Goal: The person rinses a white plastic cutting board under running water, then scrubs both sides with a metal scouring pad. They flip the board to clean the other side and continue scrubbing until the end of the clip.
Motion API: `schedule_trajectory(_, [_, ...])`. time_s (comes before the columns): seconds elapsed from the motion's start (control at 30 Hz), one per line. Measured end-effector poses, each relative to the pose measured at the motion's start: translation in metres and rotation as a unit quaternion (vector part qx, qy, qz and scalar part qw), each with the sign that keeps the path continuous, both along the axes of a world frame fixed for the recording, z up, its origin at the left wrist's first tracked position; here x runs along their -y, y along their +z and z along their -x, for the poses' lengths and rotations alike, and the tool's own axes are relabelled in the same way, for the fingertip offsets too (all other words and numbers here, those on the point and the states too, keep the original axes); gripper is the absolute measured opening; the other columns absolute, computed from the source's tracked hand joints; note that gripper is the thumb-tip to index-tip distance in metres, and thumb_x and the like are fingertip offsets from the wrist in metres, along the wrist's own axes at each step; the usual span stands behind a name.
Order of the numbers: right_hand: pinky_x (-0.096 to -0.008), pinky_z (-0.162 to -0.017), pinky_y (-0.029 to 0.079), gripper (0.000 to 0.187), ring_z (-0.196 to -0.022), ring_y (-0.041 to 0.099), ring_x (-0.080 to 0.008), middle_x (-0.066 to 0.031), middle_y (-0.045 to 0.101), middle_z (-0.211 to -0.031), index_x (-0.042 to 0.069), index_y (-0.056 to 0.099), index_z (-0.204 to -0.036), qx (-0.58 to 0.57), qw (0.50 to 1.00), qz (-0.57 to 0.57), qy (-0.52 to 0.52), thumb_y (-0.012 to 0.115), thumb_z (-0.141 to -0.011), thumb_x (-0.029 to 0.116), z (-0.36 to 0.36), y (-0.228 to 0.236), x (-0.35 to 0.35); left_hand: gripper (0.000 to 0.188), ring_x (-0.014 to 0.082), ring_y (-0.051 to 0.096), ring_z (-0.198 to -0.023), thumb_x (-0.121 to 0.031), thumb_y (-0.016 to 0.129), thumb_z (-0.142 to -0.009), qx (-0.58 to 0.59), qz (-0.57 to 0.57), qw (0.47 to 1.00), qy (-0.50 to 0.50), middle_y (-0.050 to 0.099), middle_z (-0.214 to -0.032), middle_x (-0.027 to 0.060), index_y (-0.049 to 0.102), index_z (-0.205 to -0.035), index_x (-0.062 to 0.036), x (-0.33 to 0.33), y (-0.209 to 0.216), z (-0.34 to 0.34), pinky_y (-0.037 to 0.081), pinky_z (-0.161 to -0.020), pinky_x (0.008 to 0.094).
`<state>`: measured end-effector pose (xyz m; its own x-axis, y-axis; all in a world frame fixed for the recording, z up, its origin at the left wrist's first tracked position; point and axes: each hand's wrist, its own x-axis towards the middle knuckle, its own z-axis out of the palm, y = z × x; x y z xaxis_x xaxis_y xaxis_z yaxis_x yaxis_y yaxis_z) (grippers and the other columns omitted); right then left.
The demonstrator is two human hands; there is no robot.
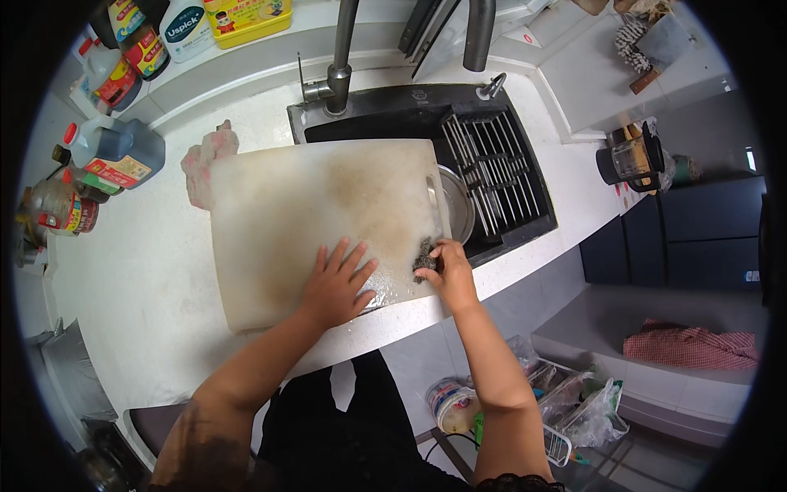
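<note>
A large whitish cutting board [270, 205] with brown stains lies on the white counter, its right part reaching over the sink. My left hand [334, 287] rests flat on the board near its front edge, fingers spread. At the board's front right, my right hand [452, 275] pinches a dark grey steel wool scrubber [425, 258] against the surface. Wet, glinting drops and suds show on the board between the two hands. The board's handle slot is just beyond my right hand.
A black sink [525, 164] holds a metal drying rack [492, 168] and a round metal bowl [456, 205], partly hidden. Behind it rises a grey faucet [338, 78]. A pinkish rag [209, 160] touches the board's far left corner. Bottles, including a large jug [119, 152], line the left.
</note>
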<state>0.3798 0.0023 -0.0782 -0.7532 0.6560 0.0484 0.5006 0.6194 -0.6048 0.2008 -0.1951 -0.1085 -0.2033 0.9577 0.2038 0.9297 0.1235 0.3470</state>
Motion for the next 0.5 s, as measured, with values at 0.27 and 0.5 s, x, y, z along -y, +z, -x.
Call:
schedule_trajectory(0.27, [-0.0386, -0.090, 0.053, 0.052, -0.105, 0.062, -0.0356, -0.0152, 0.060, -0.117, 0.005, 0.063, -0.122, -0.025, 0.994, -0.019, 0.106, 0.081, -0.074, 0.014, 0.006, -0.001, -0.011, 0.053, 0.0371, 0.034, -0.140, -0.045, 0.064, -0.085, -0.004, -0.014, 1.000, 0.003, 0.044, -0.149, 0.0112, 0.062, -0.130, -0.0176, -0.001, -0.001, 0.000, 0.025, -0.109, 0.0628])
schedule_trajectory(0.5, [-0.0382, -0.083, 0.055, 0.040, -0.094, 0.065, -0.0337, -0.0166, 0.062, -0.113, 0.001, 0.065, -0.116, -0.028, 0.995, -0.092, 0.026, 0.076, -0.077, 0.004, -0.004, -0.017, 0.057, 0.054, 0.0379, 0.033, -0.140, -0.044, 0.065, -0.085, -0.002, -0.011, 1.000, 0.000, 0.043, -0.150, 0.0112, 0.060, -0.132, -0.0178, -0.001, 0.000, 0.000, 0.024, -0.109, 0.0633])
